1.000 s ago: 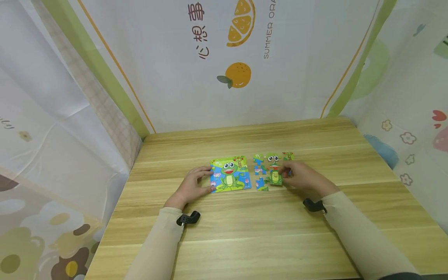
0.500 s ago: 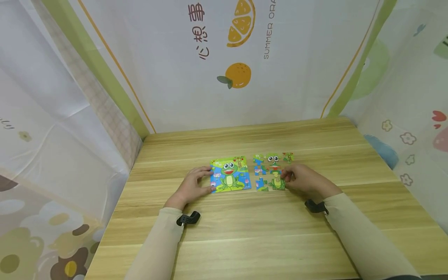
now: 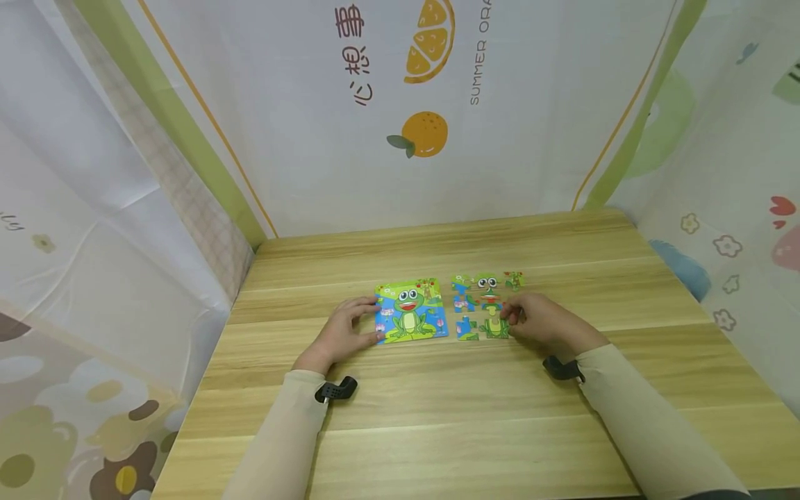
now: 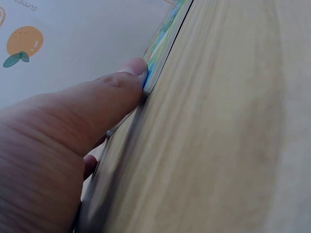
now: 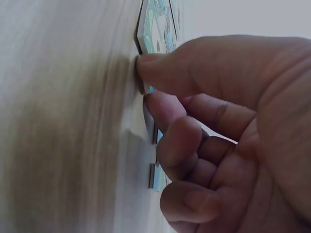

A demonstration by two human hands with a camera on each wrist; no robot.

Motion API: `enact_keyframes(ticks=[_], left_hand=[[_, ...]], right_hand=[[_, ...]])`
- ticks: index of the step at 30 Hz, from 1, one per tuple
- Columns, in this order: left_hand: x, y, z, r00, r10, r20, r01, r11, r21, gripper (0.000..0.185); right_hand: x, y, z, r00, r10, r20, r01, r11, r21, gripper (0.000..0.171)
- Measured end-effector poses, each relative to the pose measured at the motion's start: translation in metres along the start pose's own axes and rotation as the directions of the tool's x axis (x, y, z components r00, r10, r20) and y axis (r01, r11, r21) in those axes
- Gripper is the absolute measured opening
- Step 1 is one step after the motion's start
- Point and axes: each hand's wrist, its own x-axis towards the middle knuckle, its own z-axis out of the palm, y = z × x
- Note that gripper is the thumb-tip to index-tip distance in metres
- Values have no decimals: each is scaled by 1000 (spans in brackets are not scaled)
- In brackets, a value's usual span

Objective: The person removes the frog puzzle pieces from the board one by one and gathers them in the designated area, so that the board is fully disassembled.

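A square frog picture board (image 3: 409,312) lies flat on the table. My left hand (image 3: 340,330) rests at its left edge, fingertips at the upper part and thumb at the lower corner. In the left wrist view the thumb (image 4: 112,92) touches the board's corner. Right of the board, my right hand (image 3: 537,319) pinches the edge of a green frog-belly puzzle piece (image 3: 496,329) between thumb and index finger. This piece sits just below the frog-mouth piece (image 3: 491,298). The other right fingers curl loosely, as the right wrist view shows.
Around the belly piece lie the frog-eyes piece (image 3: 487,281), a red-dotted green corner piece (image 3: 514,279) and several blue-green pieces such as the lower-left one (image 3: 467,329). They rest on the wood-grain table (image 3: 431,410). A printed cloth (image 3: 312,160) hangs behind it.
The right hand has brought the belly piece slightly down and right, and it now lies flatter below the mouth piece. Over the last half second little differs. The left hand has stayed put.
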Motion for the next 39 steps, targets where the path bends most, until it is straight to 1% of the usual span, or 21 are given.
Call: enact_keyframes(ticks=[9, 15, 20, 24, 28, 31, 34, 39], left_hand=[[-1, 2, -1, 1000, -2, 6, 2, 1000, -16, 60], [-1, 3, -1, 1000, 3, 7, -3, 1000, -5, 60], [0, 3, -1, 1000, 11, 3, -11, 1000, -6, 60], [0, 3, -2, 1000, 17, 0, -17, 1000, -7, 60], [0, 2, -2, 1000, 12, 3, -12, 1000, -1, 61], [0, 2, -2, 1000, 1, 3, -1, 1000, 0, 61], [0, 2, -1, 1000, -2, 1, 2, 1000, -7, 60], [0, 2, -1, 1000, 3, 1, -3, 1000, -15, 60]], right_hand=[[0, -1, 1, 1000, 15, 0, -15, 1000, 7, 19], [0, 0, 1, 1000, 14, 6, -14, 1000, 7, 20], [1, 2, -1, 1000, 9, 1, -9, 1000, -13, 20], [3, 0, -2, 1000, -8, -6, 8, 999, -40, 16], [8, -10, -3, 1000, -19, -18, 18, 998, -63, 17], [16, -19, 0, 999, -31, -28, 29, 996, -89, 20], [26, -28, 5, 999, -40, -26, 37, 992, -120, 21], [41, -40, 15, 998, -65, -16, 63, 993, -101, 23]])
